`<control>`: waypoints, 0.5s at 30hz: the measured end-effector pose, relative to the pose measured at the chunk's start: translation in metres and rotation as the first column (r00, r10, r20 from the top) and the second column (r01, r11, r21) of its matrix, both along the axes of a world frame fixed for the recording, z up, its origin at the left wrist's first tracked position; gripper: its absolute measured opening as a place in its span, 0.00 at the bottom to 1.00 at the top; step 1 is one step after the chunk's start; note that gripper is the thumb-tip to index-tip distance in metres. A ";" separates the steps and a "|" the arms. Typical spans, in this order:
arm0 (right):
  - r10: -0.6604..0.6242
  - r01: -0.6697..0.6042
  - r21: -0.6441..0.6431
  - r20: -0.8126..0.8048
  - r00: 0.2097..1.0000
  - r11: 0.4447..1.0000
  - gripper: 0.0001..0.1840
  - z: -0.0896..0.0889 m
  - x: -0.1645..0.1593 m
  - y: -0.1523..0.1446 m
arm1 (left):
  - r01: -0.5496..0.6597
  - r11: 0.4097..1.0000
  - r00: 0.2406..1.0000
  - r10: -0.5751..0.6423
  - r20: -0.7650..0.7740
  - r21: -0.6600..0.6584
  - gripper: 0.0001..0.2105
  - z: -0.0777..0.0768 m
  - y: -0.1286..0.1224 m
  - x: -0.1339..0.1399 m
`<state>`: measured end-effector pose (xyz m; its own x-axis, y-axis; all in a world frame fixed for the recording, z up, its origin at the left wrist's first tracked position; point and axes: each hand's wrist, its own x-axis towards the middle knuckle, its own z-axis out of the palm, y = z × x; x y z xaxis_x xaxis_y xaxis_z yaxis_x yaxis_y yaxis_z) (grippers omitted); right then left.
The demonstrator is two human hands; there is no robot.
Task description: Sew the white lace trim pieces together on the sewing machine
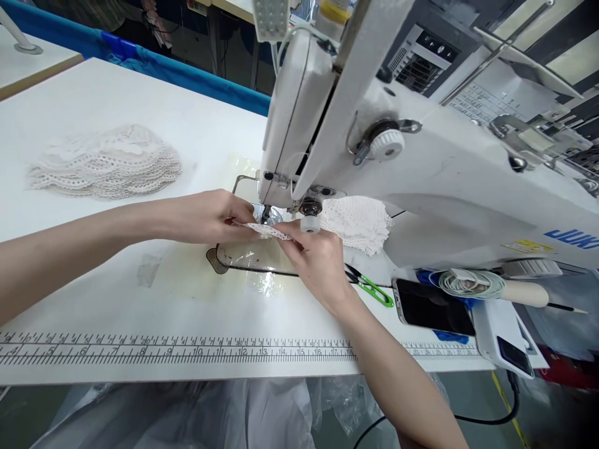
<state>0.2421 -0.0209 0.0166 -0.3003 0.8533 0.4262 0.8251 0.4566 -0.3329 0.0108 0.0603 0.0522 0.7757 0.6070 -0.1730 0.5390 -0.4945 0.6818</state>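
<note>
A small piece of white eyelet lace [266, 231] is stretched between my two hands, just in front of the needle and presser foot [266, 214] of a white sewing machine [318, 125]. My left hand [218, 217] pinches its left end, fingers curled and partly hidden. On the other end, my right hand [318, 255] closes with thumb and fingers. More white eyelet fabric [358, 223] lies under the machine arm, right of the needle. To the left, a stack of scalloped lace pieces [110, 163] rests on the white table [93, 268].
Green thread snips [374, 291] lie right of my right hand. Beyond them are a phone [433, 307], a white device [500, 340] and a coiled cable [470, 284]. A printed ruler [196, 350] runs along the front edge. Blue cloth [187, 78] borders the back.
</note>
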 end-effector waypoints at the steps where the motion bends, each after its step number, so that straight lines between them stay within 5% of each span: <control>1: -0.005 0.005 -0.020 -0.003 1.000 1.000 0.14 0.001 -0.001 -0.001 | 0.010 1.000 0.999 -0.010 0.031 0.001 0.25 0.000 -0.001 -0.002; 4: 0.007 -0.007 -0.101 -0.006 1.000 0.995 0.16 0.003 -0.002 -0.004 | 0.032 0.998 0.993 -0.038 0.115 0.056 0.26 -0.006 -0.010 -0.004; 7: 0.087 -0.084 -0.106 0.029 0.996 0.991 0.16 0.005 -0.001 -0.010 | 0.075 0.947 0.976 -0.134 0.170 0.313 0.22 -0.022 -0.026 -0.004; 8: 0.128 -0.124 -0.070 0.055 0.990 0.990 0.15 0.005 -0.001 -0.011 | 0.067 0.879 0.972 -0.164 0.167 0.472 0.20 -0.028 -0.033 -0.004; 10: 0.190 -0.194 0.021 0.126 0.974 0.981 0.13 0.005 -0.001 -0.014 | 0.008 0.653 0.979 -0.159 0.126 0.757 0.20 -0.041 -0.048 -0.005; 12: 0.209 -0.227 0.080 0.183 0.961 0.971 0.13 0.005 -0.001 -0.017 | -0.031 0.461 0.992 -0.092 0.083 0.887 0.15 -0.051 -0.062 -0.006; 15: 0.220 -0.240 0.086 0.197 0.956 0.967 0.14 0.005 -0.001 -0.018 | -0.017 0.430 0.998 -0.046 0.041 0.903 0.16 -0.057 -0.073 -0.008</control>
<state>0.2407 -0.0393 0.0212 -0.5649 0.7037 0.4310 0.7356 0.6661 -0.1234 0.0025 -0.0123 -0.0050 0.7740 0.3812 0.5055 0.5064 -0.8520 -0.1328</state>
